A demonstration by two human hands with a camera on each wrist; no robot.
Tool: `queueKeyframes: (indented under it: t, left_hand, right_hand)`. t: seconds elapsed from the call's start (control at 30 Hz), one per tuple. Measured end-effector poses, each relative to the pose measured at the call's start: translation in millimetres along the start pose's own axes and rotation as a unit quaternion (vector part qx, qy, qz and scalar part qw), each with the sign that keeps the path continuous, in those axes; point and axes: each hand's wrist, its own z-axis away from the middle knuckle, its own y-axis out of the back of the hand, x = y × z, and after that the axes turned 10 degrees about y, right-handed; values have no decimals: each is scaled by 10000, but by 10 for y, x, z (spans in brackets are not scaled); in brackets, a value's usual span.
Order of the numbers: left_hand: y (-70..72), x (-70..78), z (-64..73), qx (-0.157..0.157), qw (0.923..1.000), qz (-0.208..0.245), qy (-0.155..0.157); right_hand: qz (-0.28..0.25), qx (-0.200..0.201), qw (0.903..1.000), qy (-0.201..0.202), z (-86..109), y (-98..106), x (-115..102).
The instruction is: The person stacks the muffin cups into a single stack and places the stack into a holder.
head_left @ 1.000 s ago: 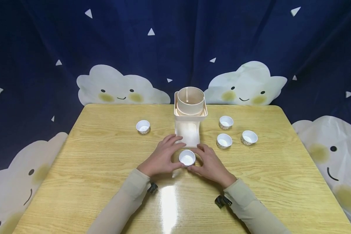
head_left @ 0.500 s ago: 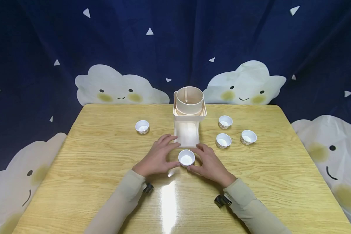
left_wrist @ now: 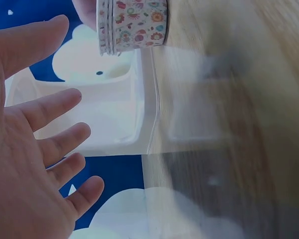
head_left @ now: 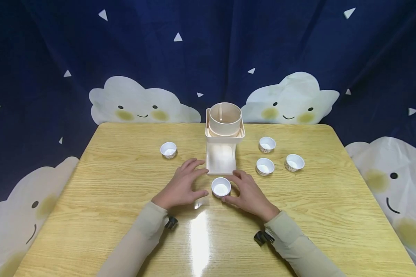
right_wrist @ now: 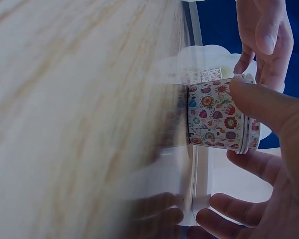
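A short stack of small paper cups, white inside with a floral print outside, stands upright on the table in front of a cream-coloured stand. My right hand pinches the stack from the right; the right wrist view has the thumb and index finger on opposite sides near the layered rims of the printed cups. To the left of the stack, my left hand is apart from it, fingers spread and relaxed. Seen in the left wrist view, nothing lies between the fingers of that hand.
Atop the stand sits a round cream container. A single cup stands left of it; three more, including the nearest cup, are to its right. A dark blue curtain with clouds hangs behind the wooden table.
My left hand has drawn away from the cup stack toward the left, its thumb leaving the cup side. My right hand and the cups have stayed in place.
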Motion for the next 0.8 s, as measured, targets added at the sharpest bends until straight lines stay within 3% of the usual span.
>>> queueKeyframes:
  t: [0.5, 0.8]
  left_hand:
    - [51, -132, 27, 83, 9998, 111, 148]
    - [234, -352, 17, 402, 9987, 123, 290]
  right_hand:
    - [-6, 21, 10000, 34, -1, 13, -7]
    - [-28, 49, 10000, 75, 3, 9, -8]
